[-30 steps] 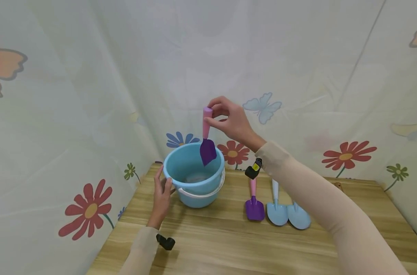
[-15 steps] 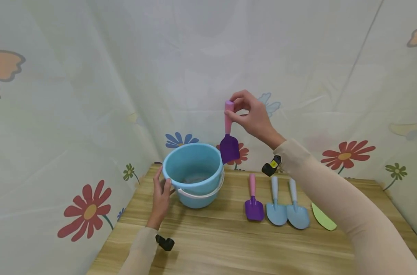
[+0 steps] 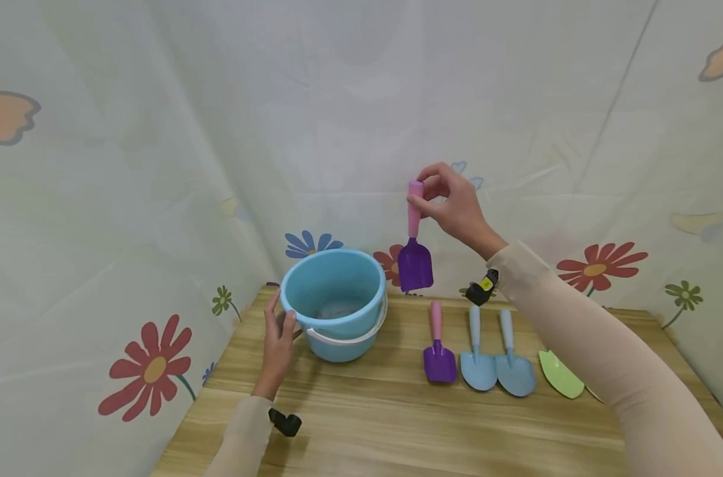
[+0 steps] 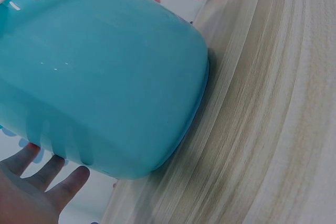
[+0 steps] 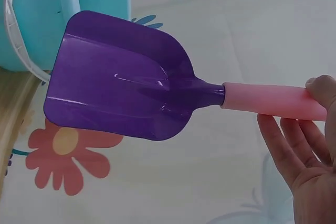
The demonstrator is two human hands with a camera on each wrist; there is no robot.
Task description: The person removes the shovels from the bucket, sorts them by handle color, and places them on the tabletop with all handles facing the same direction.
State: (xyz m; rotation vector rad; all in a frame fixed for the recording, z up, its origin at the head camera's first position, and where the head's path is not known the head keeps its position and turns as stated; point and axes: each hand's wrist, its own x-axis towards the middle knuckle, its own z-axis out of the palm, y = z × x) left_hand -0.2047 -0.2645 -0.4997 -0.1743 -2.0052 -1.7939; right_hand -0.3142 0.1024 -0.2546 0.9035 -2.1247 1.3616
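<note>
High behind the table, my right hand [image 3: 453,202] pinches the pink handle of a purple toy shovel [image 3: 415,265] between thumb and fingers. The shovel hangs blade down, right of the light blue bucket [image 3: 331,341] and apart from it. In the right wrist view the thumb lies over the handle and the fingers under it. My left hand [image 3: 278,341] rests against the bucket's left side near the rim. Several of its fingers [image 4: 68,184] extend straight along the outer wall in the left wrist view. The bucket stands upright, its white handle [image 3: 349,339] lowered at the front.
On the wooden table [image 3: 361,424] lie a second purple shovel [image 3: 440,364] with a pink handle, two light blue shovels [image 3: 479,371] side by side, and a green one [image 3: 560,374] partly under the right forearm. A flower-printed cloth [image 3: 337,132] hangs behind the table.
My right hand has carried the purple shovel from over the bucket to its right, and the blade has turned flatter to the view. The left hand stays at the bucket.
</note>
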